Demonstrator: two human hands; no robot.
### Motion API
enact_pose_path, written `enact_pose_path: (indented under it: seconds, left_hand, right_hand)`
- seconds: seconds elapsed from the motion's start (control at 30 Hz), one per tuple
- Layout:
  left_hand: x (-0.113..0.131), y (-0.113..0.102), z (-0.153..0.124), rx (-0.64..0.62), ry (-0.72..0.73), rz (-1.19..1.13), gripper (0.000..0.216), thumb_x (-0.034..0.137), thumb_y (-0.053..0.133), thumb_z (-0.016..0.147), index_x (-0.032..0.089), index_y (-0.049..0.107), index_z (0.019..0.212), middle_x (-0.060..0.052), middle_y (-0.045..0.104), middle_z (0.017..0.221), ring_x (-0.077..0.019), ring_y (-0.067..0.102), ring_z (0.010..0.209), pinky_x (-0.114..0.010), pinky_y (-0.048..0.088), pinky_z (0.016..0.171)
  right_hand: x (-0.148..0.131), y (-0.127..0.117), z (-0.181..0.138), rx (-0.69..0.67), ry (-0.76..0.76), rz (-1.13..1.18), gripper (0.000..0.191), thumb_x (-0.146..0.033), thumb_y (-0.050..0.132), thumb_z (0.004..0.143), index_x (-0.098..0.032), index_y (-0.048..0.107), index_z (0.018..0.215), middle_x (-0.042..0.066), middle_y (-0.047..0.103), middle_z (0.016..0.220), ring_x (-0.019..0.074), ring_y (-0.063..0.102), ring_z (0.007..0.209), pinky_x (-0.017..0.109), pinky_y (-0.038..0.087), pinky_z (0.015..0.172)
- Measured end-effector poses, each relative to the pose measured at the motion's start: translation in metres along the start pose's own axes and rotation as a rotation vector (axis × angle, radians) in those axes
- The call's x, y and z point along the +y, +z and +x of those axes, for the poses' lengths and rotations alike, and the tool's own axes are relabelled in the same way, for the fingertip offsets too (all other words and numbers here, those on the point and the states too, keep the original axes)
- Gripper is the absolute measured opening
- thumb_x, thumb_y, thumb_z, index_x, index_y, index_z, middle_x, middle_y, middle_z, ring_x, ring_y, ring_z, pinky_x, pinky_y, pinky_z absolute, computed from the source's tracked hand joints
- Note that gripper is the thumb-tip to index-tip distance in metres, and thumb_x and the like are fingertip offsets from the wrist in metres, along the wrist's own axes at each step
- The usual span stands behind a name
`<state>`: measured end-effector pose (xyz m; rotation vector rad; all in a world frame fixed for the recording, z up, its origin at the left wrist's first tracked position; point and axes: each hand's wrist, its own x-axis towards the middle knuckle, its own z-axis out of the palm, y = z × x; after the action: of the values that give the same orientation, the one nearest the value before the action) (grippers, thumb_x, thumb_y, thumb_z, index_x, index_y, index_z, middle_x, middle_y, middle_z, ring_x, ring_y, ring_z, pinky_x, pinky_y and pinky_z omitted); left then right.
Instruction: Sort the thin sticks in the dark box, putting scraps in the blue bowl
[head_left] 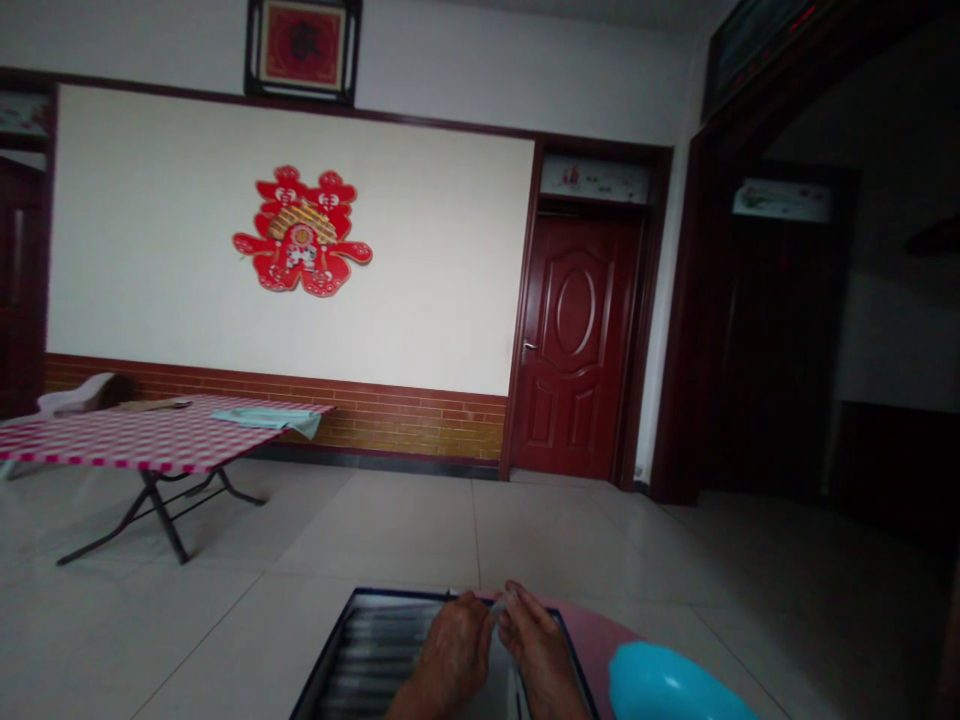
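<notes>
At the bottom of the head view, my left hand (pixel 456 650) and my right hand (pixel 536 645) meet with fingers closed. Between the fingertips is a small whitish translucent piece (pixel 498 606), pinched from both sides; its kind is too blurred to tell. Beneath the hands lies a shallow box (pixel 330 640) with a dark blue rim. Its left side holds several long, slim grey pieces (pixel 382 645) in a row, apparently in clear wrapping. A thin pale strip with a dark edge (pixel 517 690) runs down beside my right hand, partly hidden by it.
The box rests on a pink surface (pixel 592 640). A bright blue rounded object (pixel 671 685), cut off by the frame, sits to the right. Farther left stands a folding table (pixel 150 435) with a checked cover and a pale green cloth (pixel 270 418). A red door (pixel 577 345) is behind.
</notes>
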<state>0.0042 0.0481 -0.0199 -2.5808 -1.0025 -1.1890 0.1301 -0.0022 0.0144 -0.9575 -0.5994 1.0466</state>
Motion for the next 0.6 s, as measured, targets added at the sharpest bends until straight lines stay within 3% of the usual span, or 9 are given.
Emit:
enact_pose_path:
  seconds: [0.23, 0.37, 0.6]
  left_hand:
    - [0.016, -0.023, 0.011, -0.223, -0.073, 0.093, 0.026, 0.009, 0.04, 0.089, 0.02, 0.064, 0.09, -0.009, 0.069, 0.093, -0.0169, 0.068, 0.075, -0.025, 0.052, 0.069]
    - [0.023, -0.032, 0.015, -0.339, -0.057, 0.143, 0.027, 0.007, 0.041, 0.088, 0.019, 0.065, 0.094, -0.011, 0.069, 0.099, -0.0197, 0.068, 0.082, -0.028, 0.053, 0.072]
    - [0.03, -0.034, 0.017, -0.385, -0.131, 0.159, 0.027, 0.008, 0.042, 0.087, 0.018, 0.065, 0.097, -0.012, 0.068, 0.103, -0.02, 0.068, 0.08, -0.028, 0.052, 0.069]
  right_hand:
    - [-0.002, 0.001, -0.001, 0.007, 0.045, 0.029, 0.058, -0.046, 0.09, 0.039, -0.016, 0.075, 0.087, 0.004, 0.075, 0.077, 0.0176, 0.066, 0.069, 0.026, 0.052, 0.064]
    - [-0.005, 0.002, -0.003, 0.022, 0.059, 0.036, 0.061, -0.047, 0.09, 0.036, -0.016, 0.075, 0.086, 0.004, 0.074, 0.076, 0.017, 0.065, 0.067, 0.027, 0.053, 0.064]
    - [-0.006, 0.002, -0.008, 0.023, 0.065, 0.041, 0.06, -0.047, 0.091, 0.036, -0.016, 0.074, 0.085, 0.005, 0.074, 0.076, 0.0186, 0.066, 0.07, 0.028, 0.053, 0.066]
